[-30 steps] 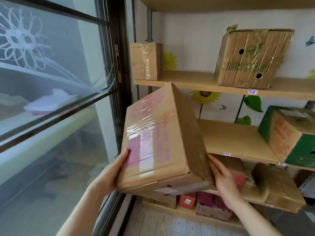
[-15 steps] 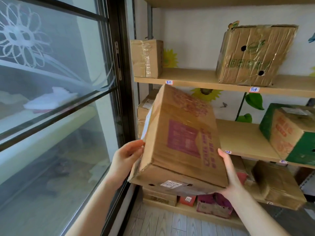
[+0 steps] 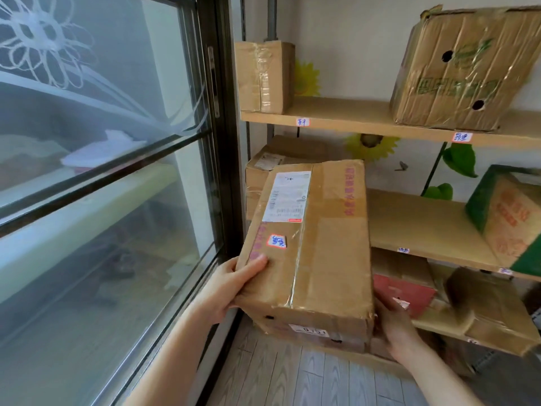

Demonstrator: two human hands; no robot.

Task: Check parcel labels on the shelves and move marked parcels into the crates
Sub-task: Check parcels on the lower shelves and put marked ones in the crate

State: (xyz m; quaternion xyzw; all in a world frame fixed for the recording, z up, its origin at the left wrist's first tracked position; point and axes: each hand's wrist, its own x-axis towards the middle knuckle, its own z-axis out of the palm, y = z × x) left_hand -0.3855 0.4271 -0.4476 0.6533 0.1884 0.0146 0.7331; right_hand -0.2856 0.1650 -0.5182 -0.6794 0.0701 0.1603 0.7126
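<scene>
window [image 3: 117,177]: close at the left, a swing could knock the glass | left hand [image 3: 231,288]: pinched the parcel [image 3: 319,265] corner, thumb on top below the sticker [image 3: 276,241] | parcel: held in the air before the shelf [image 3: 415,221]; smooth tape, it might slip | right hand [image 3: 392,320]: supported the lower right side, fingers hidden, so their curl could not be told

Soft daylight through the window [image 3: 102,171], glare on taped boxes, wide-angle bending and blur at edges
</scene>
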